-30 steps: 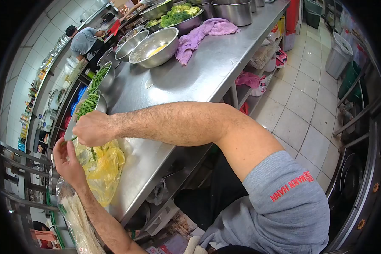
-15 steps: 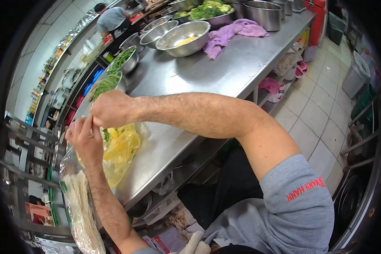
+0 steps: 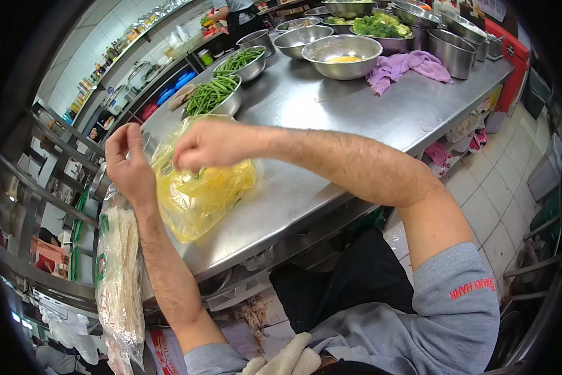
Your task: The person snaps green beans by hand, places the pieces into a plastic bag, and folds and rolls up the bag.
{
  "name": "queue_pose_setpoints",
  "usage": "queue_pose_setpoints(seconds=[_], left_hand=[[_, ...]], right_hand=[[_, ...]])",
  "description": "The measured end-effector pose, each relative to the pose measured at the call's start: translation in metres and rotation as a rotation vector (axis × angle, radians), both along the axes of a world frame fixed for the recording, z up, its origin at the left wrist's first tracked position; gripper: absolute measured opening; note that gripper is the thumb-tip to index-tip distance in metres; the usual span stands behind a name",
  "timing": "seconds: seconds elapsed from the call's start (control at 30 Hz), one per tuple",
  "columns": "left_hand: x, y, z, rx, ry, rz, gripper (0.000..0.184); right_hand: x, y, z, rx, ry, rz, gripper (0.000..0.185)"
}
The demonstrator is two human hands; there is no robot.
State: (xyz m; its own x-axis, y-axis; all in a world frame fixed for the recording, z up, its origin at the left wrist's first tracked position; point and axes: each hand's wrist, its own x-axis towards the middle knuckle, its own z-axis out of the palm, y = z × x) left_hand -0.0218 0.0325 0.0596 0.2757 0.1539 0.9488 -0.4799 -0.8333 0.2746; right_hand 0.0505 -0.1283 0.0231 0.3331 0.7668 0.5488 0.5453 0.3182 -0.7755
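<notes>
My left hand is raised at the left, above the table's edge, with thumb and fingertips pinched close together. Anything between them is too small to name. My right hand has its fingers curled down over a yellow plastic bag, and its grip is hidden. Bits of green show through the bag, which lies slack on the steel table. Just beyond stands a metal bowl of green beans, with a second bowl of green beans behind it.
A long clear packet of pale noodle-like strands lies beside my left forearm. Farther back are a bowl with yellow liquid, a purple cloth, broccoli and a steel pot. Another person stands at the far counter.
My hands were together at the fingertips and are now apart, the right one having moved over the bag. The view has shifted, showing more of the bean bowls.
</notes>
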Motion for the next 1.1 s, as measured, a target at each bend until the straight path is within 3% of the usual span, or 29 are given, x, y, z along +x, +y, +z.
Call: queue_pose_setpoints(seconds=[0.03,0.07,0.1,0.17,0.3,0.5,0.63,0.73,0.8,0.83,0.9,1.0,1.1], left_hand=[[0.001,0.012,0.000,-0.176,0.026,-0.092,0.012],[0.002,0.023,-0.002,-0.175,0.059,-0.100,0.014],[0.004,0.024,-0.004,-0.180,0.057,-0.095,0.014],[0.006,0.028,-0.008,-0.165,0.193,-0.056,0.015],[0.005,0.011,-0.010,-0.111,0.255,-0.084,0.016],[0.015,-0.022,0.011,0.249,0.140,-0.026,0.011],[0.057,-0.029,0.035,0.397,0.263,-0.019,0.014],[0.107,-0.016,0.033,0.490,0.363,0.055,0.026],[0.127,-0.014,0.028,0.728,0.275,0.235,0.045],[0.126,-0.015,0.030,0.720,0.271,0.242,0.045],[0.114,-0.019,0.037,0.613,0.689,0.203,0.061],[0.067,-0.026,0.036,0.633,0.590,0.177,0.055],[0.009,-0.029,0.023,0.641,0.463,0.189,0.056]], right_hand=[[-0.005,0.007,-0.009,0.037,-0.269,0.009,0.020],[-0.006,0.012,-0.017,0.076,-0.536,0.020,0.020],[-0.003,0.015,-0.022,0.073,-0.537,0.027,0.020],[0.007,0.016,-0.031,-0.348,-0.767,-0.278,0.020],[0.011,-0.017,-0.005,-0.625,-0.836,-0.555,0.014],[0.020,-0.015,-0.015,-0.491,-0.904,-0.498,0.012],[0.015,-0.017,-0.013,-0.465,-0.865,-0.427,0.013],[0.018,-0.021,-0.010,-0.481,-0.882,-0.392,0.013],[0.024,-0.022,-0.008,-0.495,-0.905,-0.383,0.014],[0.029,-0.022,-0.006,-0.486,-0.865,-0.366,0.021],[0.032,-0.028,-0.001,-0.480,-0.836,-0.334,0.029],[0.021,-0.047,0.017,-0.595,-0.711,-0.273,0.068],[0.016,-0.055,0.021,-0.766,-0.679,-0.145,0.070]])
